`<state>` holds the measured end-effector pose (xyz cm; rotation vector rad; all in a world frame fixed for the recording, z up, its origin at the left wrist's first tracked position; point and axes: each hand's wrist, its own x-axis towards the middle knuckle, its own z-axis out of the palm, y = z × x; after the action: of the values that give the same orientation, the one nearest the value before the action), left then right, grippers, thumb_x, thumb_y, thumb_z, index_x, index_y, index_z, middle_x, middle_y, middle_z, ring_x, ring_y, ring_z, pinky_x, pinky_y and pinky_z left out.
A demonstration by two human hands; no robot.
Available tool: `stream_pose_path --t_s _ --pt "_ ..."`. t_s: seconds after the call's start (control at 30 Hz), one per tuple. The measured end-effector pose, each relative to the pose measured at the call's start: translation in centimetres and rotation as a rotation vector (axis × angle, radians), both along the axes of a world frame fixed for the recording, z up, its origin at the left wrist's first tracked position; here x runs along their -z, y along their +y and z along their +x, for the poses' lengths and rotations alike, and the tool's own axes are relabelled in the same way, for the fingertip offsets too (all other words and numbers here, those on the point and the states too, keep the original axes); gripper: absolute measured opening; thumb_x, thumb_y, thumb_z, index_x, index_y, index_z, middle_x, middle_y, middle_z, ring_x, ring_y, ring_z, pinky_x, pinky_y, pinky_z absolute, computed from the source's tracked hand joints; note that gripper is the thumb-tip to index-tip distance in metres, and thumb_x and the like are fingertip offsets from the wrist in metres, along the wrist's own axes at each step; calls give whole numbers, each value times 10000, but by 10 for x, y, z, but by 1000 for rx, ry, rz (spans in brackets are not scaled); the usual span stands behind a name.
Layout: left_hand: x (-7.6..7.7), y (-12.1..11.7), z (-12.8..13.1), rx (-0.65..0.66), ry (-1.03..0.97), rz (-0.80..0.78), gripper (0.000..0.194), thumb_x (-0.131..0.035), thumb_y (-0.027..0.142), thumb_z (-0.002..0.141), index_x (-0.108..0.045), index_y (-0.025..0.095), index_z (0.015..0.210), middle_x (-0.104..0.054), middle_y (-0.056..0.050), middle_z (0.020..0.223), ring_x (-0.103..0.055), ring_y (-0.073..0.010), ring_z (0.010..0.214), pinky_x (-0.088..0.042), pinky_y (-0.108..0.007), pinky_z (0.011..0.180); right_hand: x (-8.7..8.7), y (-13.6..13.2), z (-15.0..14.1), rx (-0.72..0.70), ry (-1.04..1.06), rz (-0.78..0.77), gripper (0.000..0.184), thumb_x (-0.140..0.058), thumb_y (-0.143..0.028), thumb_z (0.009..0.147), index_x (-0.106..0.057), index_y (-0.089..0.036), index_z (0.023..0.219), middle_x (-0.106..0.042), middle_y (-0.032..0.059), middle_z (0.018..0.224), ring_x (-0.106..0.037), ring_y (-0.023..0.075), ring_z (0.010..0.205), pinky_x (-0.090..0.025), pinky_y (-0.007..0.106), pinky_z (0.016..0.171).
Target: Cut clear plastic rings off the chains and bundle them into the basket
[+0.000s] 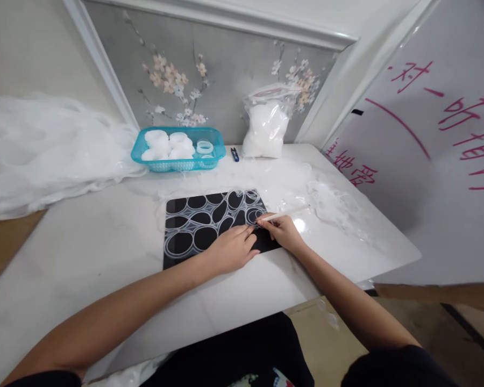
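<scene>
A black flat board (262, 243) lies on the table, with white looped lace-like netting (193, 220) spread over it. My left hand (233, 250) rests palm down at the board's front edge, fingers stretched onto the netting and holding nothing. In my right hand (283, 230) a slim white pen-like stick (275, 216) is pinched, its rear end pointing up to the right. The right fingertips touch the netting near a round loop at the board's right side. What the stick's tip does there is too small to tell.
Behind the board stand a blue plastic basket (177, 166) of white rolls and rings, small blue thread snips (234, 154) and a clear bag (266, 126) of white material. More white netting (339, 207) lies at right; a large white heap (52, 150) fills the left. A whiteboard (419, 215) borders the right.
</scene>
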<state>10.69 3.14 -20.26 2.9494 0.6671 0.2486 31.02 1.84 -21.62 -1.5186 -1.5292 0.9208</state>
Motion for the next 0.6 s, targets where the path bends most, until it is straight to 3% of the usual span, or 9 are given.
stream_pose_path --t_s 0.13,0.27,0.37,0.43,0.5,0.6 --pt "0 3 4 -4 -6 14 376 -496 374 964 -585 56 1144 -597 -217 1276 -535 -296 1239 -417 -407 1041 0 1 -1 -7 -37 11 395 -601 -555 815 -725 -181 847 -669 3 590 -486 122 393 -392 258 423" --pt "0 4 5 -2 -28 -13 340 -500 356 962 -584 70 1126 -615 -200 1242 -540 -283 1224 -409 -400 1047 2 -1 -2 2 -99 53 370 -586 -531 833 -737 -195 871 -737 27 731 -556 141 443 -457 279 466" --pt "1 6 3 2 -43 -48 348 -491 358 962 -571 75 1146 -619 -188 1227 -540 -280 1211 -414 -408 1043 6 -4 -3 9 -165 152 304 -558 -467 869 -745 -227 885 -764 53 934 -698 228 732 -563 356 669" --pt "2 7 2 1 -49 -67 364 -495 372 954 -564 80 1160 -611 -182 1238 -531 -279 1213 -416 -408 1043 10 -7 -4 -9 -226 213 259 -532 -395 891 -747 -249 902 -759 49 1008 -700 260 936 -557 415 848" --pt "3 7 1 -5 -49 -86 392 -511 390 938 -562 77 1168 -600 -184 1253 -516 -283 1225 -409 -406 1051 14 -11 -4 -40 -290 234 258 -498 -330 910 -746 -262 931 -755 40 1031 -694 255 987 -532 432 924" --pt "4 8 1 -15 -49 -125 454 -537 414 911 -563 50 1181 -607 -194 1239 -500 -296 1235 -407 -403 1056 20 -14 -3 -110 -392 241 285 -467 -276 918 -733 -262 1019 -751 46 1046 -710 242 922 -548 394 871"
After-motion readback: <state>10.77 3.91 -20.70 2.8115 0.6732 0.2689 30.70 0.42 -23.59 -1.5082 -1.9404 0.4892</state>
